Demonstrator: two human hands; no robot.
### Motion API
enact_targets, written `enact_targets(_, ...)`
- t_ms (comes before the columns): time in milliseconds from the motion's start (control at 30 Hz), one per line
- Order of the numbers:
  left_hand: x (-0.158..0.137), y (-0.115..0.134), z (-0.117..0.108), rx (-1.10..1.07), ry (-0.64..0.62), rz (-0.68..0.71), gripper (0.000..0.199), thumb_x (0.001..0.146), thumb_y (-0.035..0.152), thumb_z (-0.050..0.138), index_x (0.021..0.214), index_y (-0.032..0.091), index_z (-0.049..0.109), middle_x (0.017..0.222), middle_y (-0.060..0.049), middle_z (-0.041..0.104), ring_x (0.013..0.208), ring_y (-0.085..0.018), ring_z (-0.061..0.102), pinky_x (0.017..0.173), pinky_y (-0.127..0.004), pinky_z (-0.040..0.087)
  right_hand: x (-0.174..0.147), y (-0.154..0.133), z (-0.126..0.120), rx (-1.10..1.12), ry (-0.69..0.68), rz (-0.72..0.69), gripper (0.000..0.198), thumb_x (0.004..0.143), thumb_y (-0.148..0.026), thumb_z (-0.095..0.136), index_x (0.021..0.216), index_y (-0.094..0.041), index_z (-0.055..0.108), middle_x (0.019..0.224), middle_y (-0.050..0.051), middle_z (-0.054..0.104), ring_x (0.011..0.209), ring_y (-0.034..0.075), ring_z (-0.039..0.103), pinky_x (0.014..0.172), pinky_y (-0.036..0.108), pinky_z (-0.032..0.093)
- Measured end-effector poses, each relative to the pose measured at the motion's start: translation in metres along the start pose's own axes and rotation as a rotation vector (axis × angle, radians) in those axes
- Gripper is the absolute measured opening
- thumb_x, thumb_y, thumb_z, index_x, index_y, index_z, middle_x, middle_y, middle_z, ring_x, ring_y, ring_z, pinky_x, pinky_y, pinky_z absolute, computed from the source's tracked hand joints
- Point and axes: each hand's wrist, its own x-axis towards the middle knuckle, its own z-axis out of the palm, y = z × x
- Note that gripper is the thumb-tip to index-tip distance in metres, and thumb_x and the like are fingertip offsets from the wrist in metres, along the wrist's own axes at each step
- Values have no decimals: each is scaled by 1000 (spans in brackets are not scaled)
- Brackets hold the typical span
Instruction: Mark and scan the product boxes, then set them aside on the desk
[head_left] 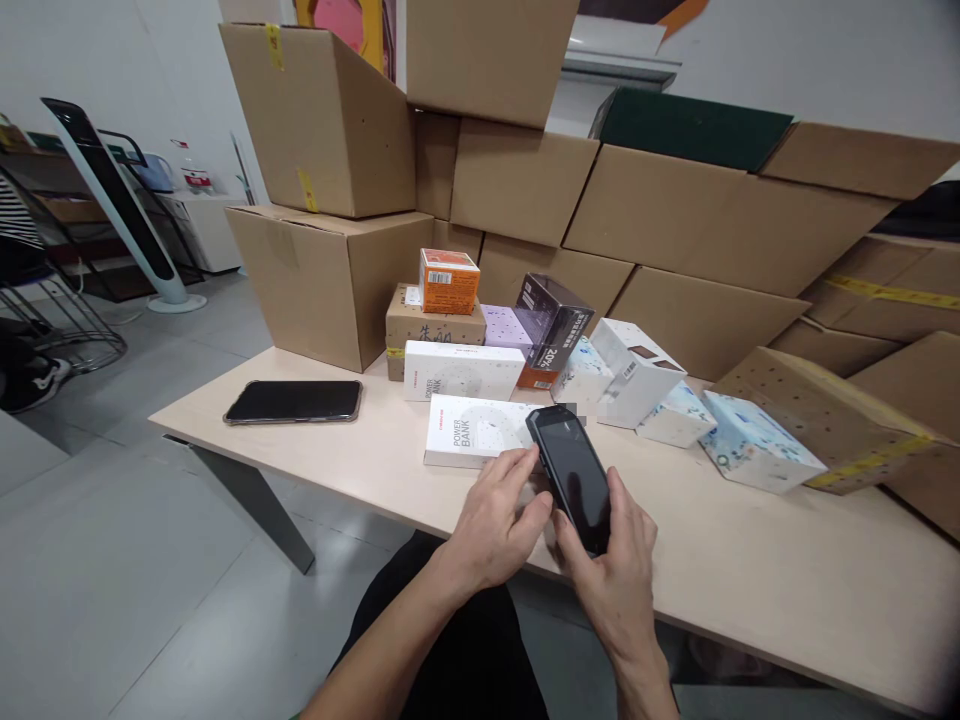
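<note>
My right hand [615,560] grips the lower end of a black smartphone [574,475] with thick edges, thumb along its left side and fingers along its right. The phone is tilted over the table's front edge, its screen dark. My left hand [499,515] is at the phone's left edge, thumb and index finger apart, fingertips at or touching the side. Just behind lies a white power bank box [472,430], partly covered by the phone and my left hand. Another white power bank box [461,372] stands behind it.
A second phone [294,400] lies face up at the table's left. Behind are an orange box [448,282], a dark box [553,325], a white box [637,370] and floral boxes [761,440]. Large cartons [667,215] form a wall at the back. The table [750,570] extends right.
</note>
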Motion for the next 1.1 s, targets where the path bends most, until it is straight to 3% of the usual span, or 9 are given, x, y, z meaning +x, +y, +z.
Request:
enact_targets(467,-2,0,0,-30,28,10,51,94,26,52,144,17,48,140,-12,55,131,-25,50,114,-44,42,0,-1,-4,36,-51,34,78,90,-46,60,156,-24,23,140,17,51,124,33,48,97,54,44)
enact_targets(967,-2,0,1,-102,145,1,45,93,23,54,137,20,55,131,-11,61,120,-24,58,103,-41,50,-1,-2,-3,18,-43,13,77,90,-47,58,155,-23,23,141,18,50,122,34,48,97,56,42)
enact_targets(1100,-2,-4,2,-87,190,9,43,92,22,54,135,19,56,125,-11,63,112,-23,61,97,-40,53,-1,-3,-7,44,-24,90,76,89,-49,58,154,-22,27,137,18,52,121,35,49,96,55,43)
